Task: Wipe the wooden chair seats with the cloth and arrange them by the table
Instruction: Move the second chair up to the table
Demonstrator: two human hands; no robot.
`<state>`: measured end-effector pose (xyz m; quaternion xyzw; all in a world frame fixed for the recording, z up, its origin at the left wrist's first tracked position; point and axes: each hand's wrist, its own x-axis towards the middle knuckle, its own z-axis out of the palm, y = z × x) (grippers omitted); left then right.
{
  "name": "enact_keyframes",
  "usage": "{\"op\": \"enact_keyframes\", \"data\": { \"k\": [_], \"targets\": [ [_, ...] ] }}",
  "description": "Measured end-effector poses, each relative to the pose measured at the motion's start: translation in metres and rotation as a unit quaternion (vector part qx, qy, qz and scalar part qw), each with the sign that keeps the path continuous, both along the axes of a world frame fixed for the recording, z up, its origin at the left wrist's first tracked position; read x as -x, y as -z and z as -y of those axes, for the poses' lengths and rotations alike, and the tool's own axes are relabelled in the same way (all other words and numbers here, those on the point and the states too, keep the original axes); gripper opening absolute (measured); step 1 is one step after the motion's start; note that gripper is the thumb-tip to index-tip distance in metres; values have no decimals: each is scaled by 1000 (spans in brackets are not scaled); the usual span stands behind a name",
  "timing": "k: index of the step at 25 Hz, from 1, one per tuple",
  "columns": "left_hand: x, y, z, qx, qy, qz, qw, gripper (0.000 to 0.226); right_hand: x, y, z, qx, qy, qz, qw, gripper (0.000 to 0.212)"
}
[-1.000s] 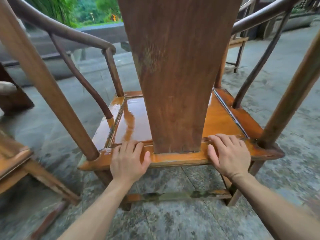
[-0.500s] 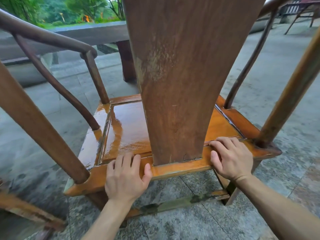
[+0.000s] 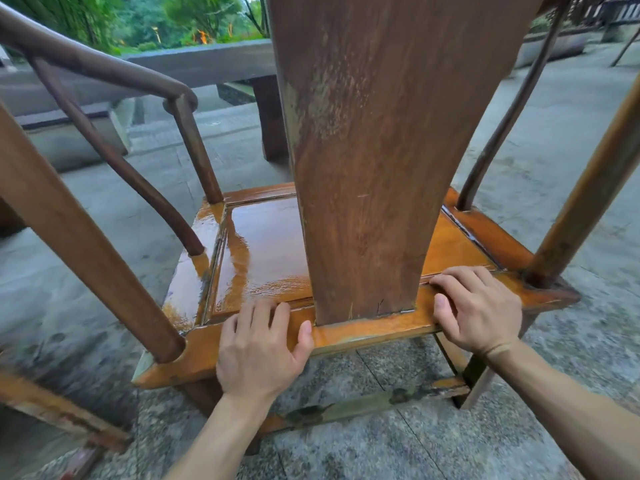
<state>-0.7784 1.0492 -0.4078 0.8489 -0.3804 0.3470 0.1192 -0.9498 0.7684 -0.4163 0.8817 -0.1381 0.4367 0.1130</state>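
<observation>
My left hand [image 3: 258, 351] lies on the back rail of the wooden chair [image 3: 363, 327], fingers laid over the top and the thumb hooked on the near edge. My right hand [image 3: 479, 311] holds the same rail on the other side of the tall back board [image 3: 374, 150], fingers curled over the top and thumb down the near edge (both have a grip on the wood, nothing else).

Since a moment ago my hands have stayed on the same spots, but the chair has come nearer the gray stone surface [image 3: 207, 65], which looks bigger now, just past the seat. The other chair that sat off to my left has almost slid out of view.

The shiny wet seat [image 3: 263, 251] is right past my fingertips, between my two hands and a little ahead. The stone floor [image 3: 381, 445] is under my wrists.
</observation>
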Motion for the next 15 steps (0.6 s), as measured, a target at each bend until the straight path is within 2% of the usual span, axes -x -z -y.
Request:
{"op": "enact_keyframes", "data": {
  "k": [8,15],
  "targets": [
    [-7,-4,49,-26,-49,-19,998,53,-33,1,60,-1,-14,3,1000,40],
    [-24,-3,89,-21,-82,5,996,52,-65,3,106,-17,-45,10,999,39]
  ]
}}
